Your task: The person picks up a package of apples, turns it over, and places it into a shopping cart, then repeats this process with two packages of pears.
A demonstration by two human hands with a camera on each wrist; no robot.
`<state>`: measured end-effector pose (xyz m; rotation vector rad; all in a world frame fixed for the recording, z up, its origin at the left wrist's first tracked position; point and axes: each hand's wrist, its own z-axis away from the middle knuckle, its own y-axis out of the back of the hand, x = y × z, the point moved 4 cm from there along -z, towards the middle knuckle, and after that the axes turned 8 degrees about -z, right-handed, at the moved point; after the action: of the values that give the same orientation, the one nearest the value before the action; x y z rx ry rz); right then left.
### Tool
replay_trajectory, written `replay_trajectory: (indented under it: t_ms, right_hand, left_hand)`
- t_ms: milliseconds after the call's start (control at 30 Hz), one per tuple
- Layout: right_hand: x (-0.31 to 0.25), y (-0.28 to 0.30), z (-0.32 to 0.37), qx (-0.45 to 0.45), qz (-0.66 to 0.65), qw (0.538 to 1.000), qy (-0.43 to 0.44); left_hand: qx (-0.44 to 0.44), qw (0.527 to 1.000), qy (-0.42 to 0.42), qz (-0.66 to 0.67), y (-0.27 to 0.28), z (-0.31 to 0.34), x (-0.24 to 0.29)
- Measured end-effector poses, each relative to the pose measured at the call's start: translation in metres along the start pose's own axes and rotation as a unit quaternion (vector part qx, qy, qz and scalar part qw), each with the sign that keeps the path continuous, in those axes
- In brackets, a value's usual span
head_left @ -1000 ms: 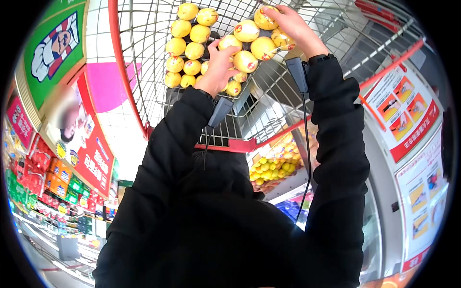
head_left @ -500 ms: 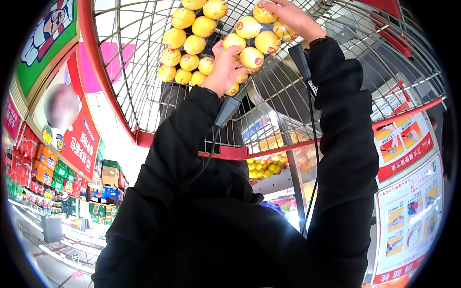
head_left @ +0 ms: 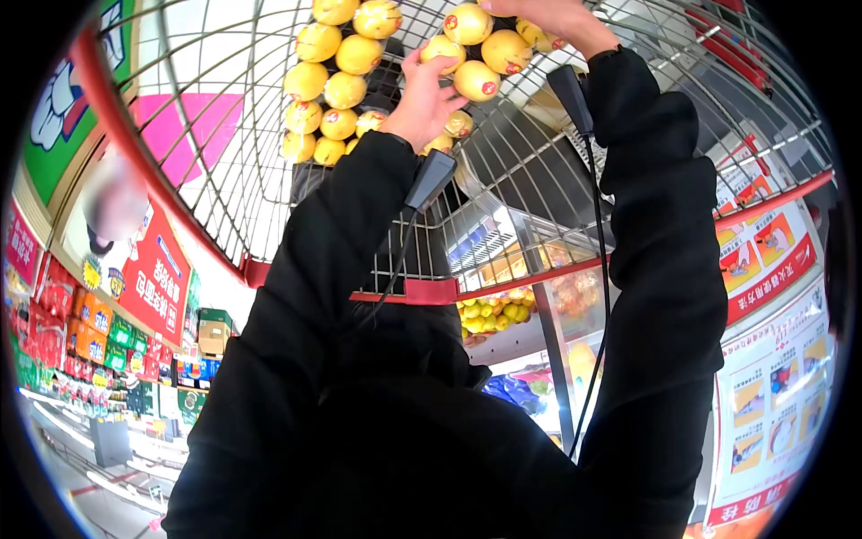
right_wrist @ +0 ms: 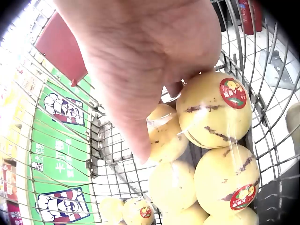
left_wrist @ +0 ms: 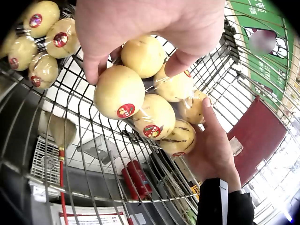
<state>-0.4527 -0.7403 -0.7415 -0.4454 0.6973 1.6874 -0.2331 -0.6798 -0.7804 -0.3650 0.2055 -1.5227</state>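
A wrapped pack of yellow fruit with red stickers [head_left: 505,52] is held between both hands over a wire shopping cart. In the head view, my left hand [head_left: 424,101] grips its near left end, thumb and fingers spread round a fruit. My right hand [head_left: 561,20] grips the far right end, partly cut off by the frame's top edge. The left wrist view shows the pack [left_wrist: 152,116] under clear film, with the right hand [left_wrist: 212,150] at its far end. In the right wrist view, fingers curl over a brown-streaked fruit [right_wrist: 213,110].
More wrapped yellow fruit [head_left: 325,90] lies in the cart, left of the held pack. The cart's red-trimmed rim [head_left: 431,290] runs close to the body. A shelf of yellow fruit [head_left: 496,313] stands beyond it, and a sign board [head_left: 772,409] is at the right.
In the head view, the cart's fruit and both hands have shifted upward, and the cart's left rim has moved further left. Both hands keep their hold on the pack.
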Motion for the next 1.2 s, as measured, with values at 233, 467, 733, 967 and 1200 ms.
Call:
replay_trajectory:
  t_ms: [233,467,733,967,1200]
  right_hand:
    - [0.029,0.008,-0.004,-0.016,-0.025,1.000,-0.003]
    - [0.047,-0.009,-0.005,0.002,0.089,0.996,-0.032]
    - [0.081,-0.020,-0.025,-0.065,-0.026,0.997,0.020]
    - [0.070,-0.030,-0.024,-0.089,0.014,0.996,0.009]
    - [0.079,-0.028,-0.015,-0.097,-0.087,0.991,0.011]
  left_hand:
    - [0.012,0.999,0.028,0.028,-0.010,-0.004,-0.021]
    - [0.006,0.993,0.068,0.100,0.008,-0.016,-0.049]
    - [0.065,0.992,0.017,0.104,0.002,-0.005,-0.062]
    - [0.090,0.993,0.016,0.071,0.009,0.000,-0.066]
    - [0.090,0.994,0.032,0.051,0.011,0.003,-0.061]
